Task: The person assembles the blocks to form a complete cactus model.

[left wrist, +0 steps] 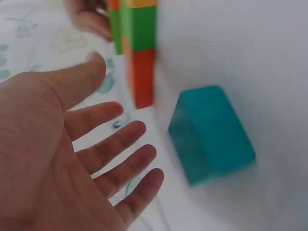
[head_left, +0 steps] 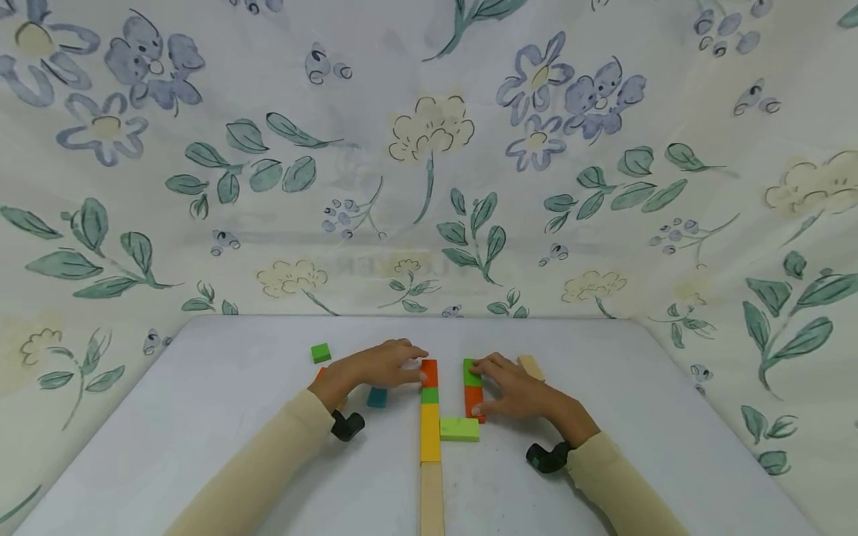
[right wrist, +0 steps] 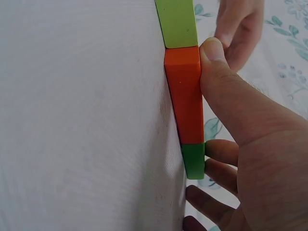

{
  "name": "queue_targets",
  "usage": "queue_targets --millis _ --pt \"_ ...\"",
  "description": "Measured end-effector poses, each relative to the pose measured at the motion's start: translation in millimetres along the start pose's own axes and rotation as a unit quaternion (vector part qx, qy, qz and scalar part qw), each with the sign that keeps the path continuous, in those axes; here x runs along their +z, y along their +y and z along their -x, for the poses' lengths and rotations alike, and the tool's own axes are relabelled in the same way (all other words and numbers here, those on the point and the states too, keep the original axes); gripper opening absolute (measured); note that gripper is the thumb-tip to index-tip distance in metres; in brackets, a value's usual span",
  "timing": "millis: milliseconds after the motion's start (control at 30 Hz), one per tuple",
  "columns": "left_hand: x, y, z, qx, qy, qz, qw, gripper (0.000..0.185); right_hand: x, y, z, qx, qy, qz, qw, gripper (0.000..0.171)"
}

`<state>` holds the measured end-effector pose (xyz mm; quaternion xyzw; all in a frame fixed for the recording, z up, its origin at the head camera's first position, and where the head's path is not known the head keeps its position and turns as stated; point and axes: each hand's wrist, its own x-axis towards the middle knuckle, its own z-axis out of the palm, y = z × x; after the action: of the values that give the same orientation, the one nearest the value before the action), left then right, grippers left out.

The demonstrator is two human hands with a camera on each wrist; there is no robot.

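Observation:
Fingers spread and apart from the blocks, my left hand [head_left: 383,365] hovers at the far end of a block row. That row has an orange-red block [head_left: 429,374], a small green block [head_left: 430,395], a yellow block [head_left: 430,432] and a plain wood block [head_left: 432,497]. My right hand [head_left: 516,387] touches a shorter line beside it: the thumb rests on a second orange-red block [right wrist: 185,96], with fingertips at a dark green block [right wrist: 194,161]. A light green block [head_left: 459,429] lies crosswise between the two lines. Below my left palm sits a teal block [left wrist: 211,132].
Left of my left hand lies a loose green block [head_left: 321,353]. An orange-red piece [head_left: 322,373] is partly hidden by the left wrist. A wooden block [head_left: 532,367] lies behind my right hand. The white table [head_left: 255,342] ends at a flowered cloth [head_left: 375,186].

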<state>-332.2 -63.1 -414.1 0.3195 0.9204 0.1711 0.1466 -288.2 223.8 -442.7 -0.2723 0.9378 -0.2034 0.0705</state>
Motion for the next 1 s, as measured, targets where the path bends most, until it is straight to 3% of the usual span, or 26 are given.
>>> queue_targets --millis 167,467,733,1000 --pt "-18.6 -13.6 25.5 0.01 0.032 0.024 0.9991 0.041 -1 1 0 0.008 0.009 0.002 1.0 0.074" --pt "-40.8 -51.2 64.9 -0.043 0.065 0.044 0.996 0.035 4 4 5 0.023 0.014 -0.01 1.0 0.072" --pt "-43.0 -95.9 99.4 -0.062 0.05 0.088 0.9929 0.039 5 2 -4 0.022 0.007 -0.018 1.0 0.071" --pt "-42.0 -120.3 109.9 -0.106 0.029 0.107 0.9882 0.05 4 2 -15 0.0 0.02 -0.016 1.0 0.07"
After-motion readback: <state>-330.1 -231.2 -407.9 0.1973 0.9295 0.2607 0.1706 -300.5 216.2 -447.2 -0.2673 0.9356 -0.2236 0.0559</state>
